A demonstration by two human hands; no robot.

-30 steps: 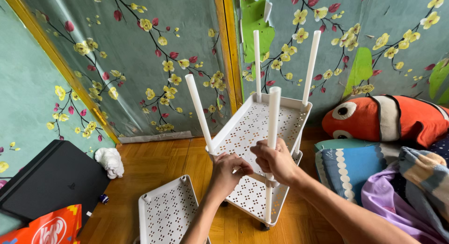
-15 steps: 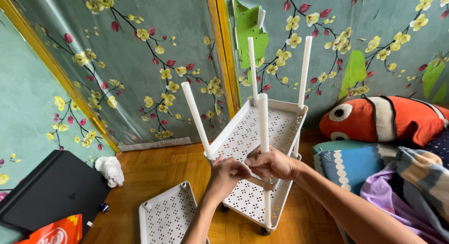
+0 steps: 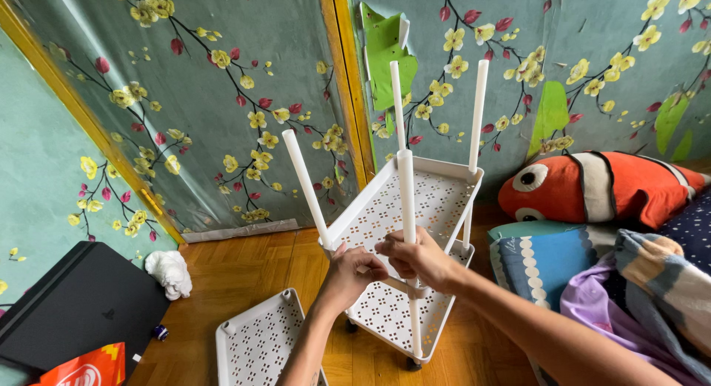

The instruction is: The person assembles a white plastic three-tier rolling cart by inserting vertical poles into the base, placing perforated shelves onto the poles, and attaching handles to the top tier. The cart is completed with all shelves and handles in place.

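Gripping: right hand (image 3: 418, 259) is closing its fingers around the near pole (image 3: 406, 201) at mid-frame, just above the tray corner.
Left hand: left hand (image 3: 354, 271) is curling its fingers together and pressing against the same corner, touching the right hand; whether it is clamping anything I cannot tell.
Cart: white cart (image 3: 415, 208) is standing a little right of centre on the floor, its upper tray tilting toward the camera, a lower tray (image 3: 389, 316) sitting beneath it.
Poles: three more white poles are rising from the upper tray, one leaning left (image 3: 305, 186), two standing at the back (image 3: 478, 112).
Wheels: small dark wheels (image 3: 412, 363) are showing under the lower tray.
Loose tray: a spare perforated tray (image 3: 259, 345) is lying flat at bottom centre-left, just beside the left forearm.
Floor: wooden floor (image 3: 244, 264) is running under everything.
Left side: black case (image 3: 74, 312) is lying at lower left, a white cloth (image 3: 170, 273) resting near it.
Right side: fish plush (image 3: 600, 186) is lying at right against the floral wall (image 3: 222, 97), above a blue cushion (image 3: 541, 256).
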